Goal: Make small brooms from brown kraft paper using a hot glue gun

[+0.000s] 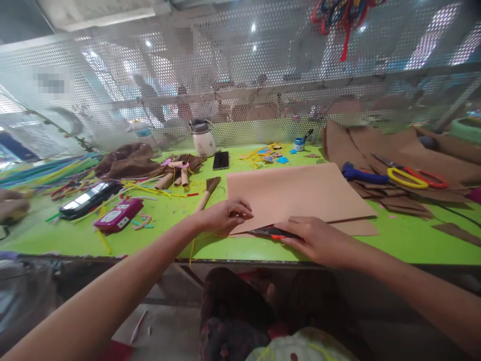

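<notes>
My left hand (225, 214) is over the left edge of a folded sheet of brown paper (296, 193), its fingers loosely bent and a little apart, with nothing visible in them. My right hand (319, 240) is closed round a black-and-red cutting tool (271, 231). The tool's pointed tip faces left along the near edge of the paper, between its layers as far as I can see. My palm hides most of its handle. A brush-like rolled paper piece (207, 193) lies just beyond my left wrist.
Brown paper sheets (391, 145) are stacked at the right under yellow-and-red scissors (408, 178) and a blue-handled tool (363, 174). Behind are a phone (221, 160), a white jar (203, 138) and a small blue pot (299, 144). A purple device (118, 215) lies at the left.
</notes>
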Motion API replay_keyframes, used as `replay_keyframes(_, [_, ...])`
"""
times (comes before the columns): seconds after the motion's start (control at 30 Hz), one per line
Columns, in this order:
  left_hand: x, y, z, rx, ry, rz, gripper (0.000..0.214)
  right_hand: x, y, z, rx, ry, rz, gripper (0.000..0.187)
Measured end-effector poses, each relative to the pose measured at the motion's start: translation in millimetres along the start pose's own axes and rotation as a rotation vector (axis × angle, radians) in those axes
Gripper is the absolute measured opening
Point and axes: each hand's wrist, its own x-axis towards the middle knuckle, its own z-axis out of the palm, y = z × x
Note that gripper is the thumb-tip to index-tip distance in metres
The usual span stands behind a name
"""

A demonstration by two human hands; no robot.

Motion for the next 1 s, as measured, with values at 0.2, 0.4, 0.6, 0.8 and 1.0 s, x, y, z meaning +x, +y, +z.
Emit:
replay_keyframes(0.2, [1.3,0.6,0.8,-0.004,-0.003,-0.002,0.024,4.3,-4.8,1.9,-0.014,0.001,-0.006,0.031])
replay_keyframes(0.4, [2.0,-0.6,1.1,-0.005,-0.017,-0.015,0.024,11.6,-17.5,4.1,-0.034,0.0,-0.009,0.032])
replay_keyframes(0.6, [2.6,-0.5,-0.7,-0.008,-0.032,0.002,0.024,18.5,-26.1,5.9,-0.047,0.003,-0.003,0.033])
replay_keyframes(0.8, [2.7,-2.9,-3.1,-0.002,-0.046,0.008,0.025,17.2,-25.0,7.3,-0.018,0.002,0.004,0.034])
replay_keyframes(1.0, [3.7,-2.4,-4.4,-0.033,-0.046,-0.004,0.023,15.1,-24.0,10.1,0.058,0.026,0.001,0.034])
